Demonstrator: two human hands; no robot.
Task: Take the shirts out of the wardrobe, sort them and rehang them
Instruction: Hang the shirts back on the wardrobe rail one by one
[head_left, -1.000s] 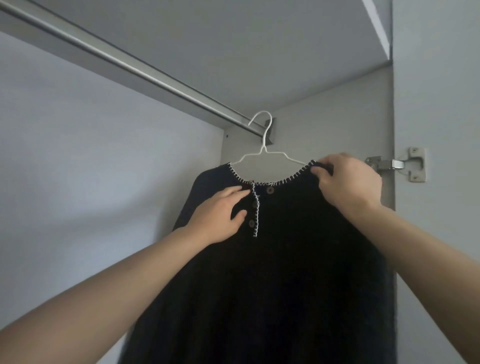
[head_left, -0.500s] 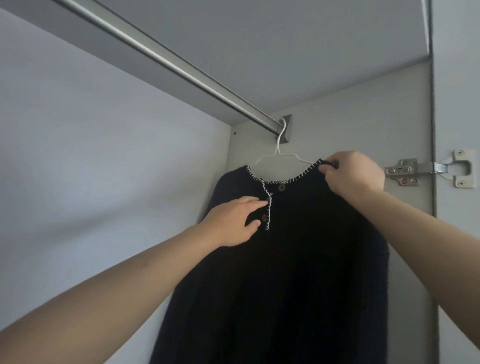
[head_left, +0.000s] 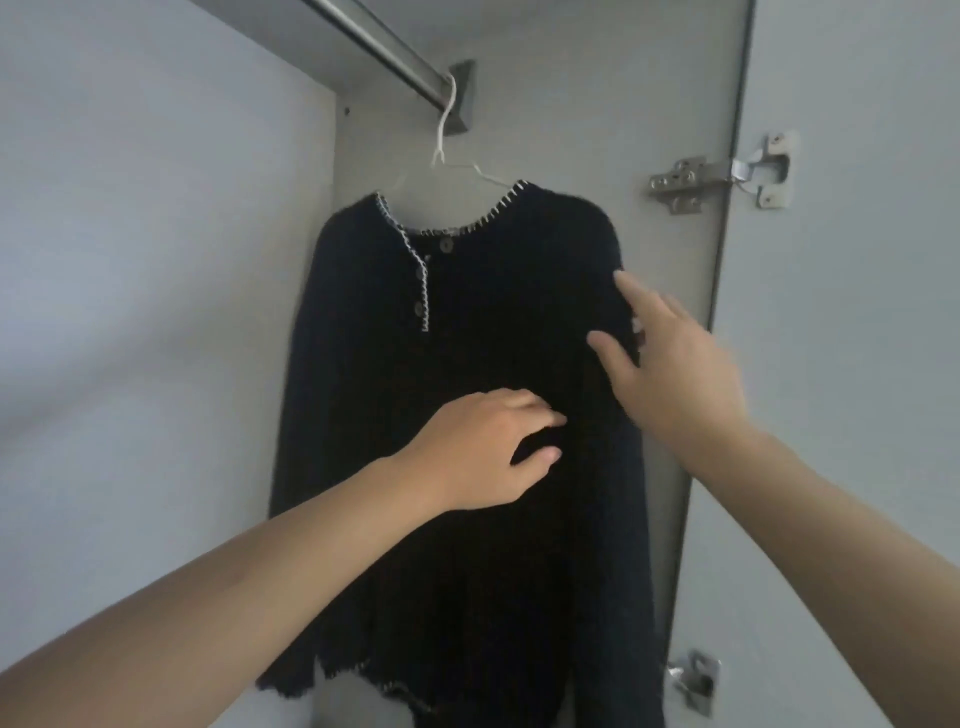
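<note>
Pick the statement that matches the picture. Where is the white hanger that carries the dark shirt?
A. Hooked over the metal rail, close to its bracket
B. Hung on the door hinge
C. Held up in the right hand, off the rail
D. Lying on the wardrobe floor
A: the white hanger's hook curls over the metal rail beside its bracket, with the dark shirt hanging from it.

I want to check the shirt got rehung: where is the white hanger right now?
In the head view the white hanger hooks over the right end of the wardrobe rail, beside its end bracket, carrying the dark shirt above both hands.
</note>
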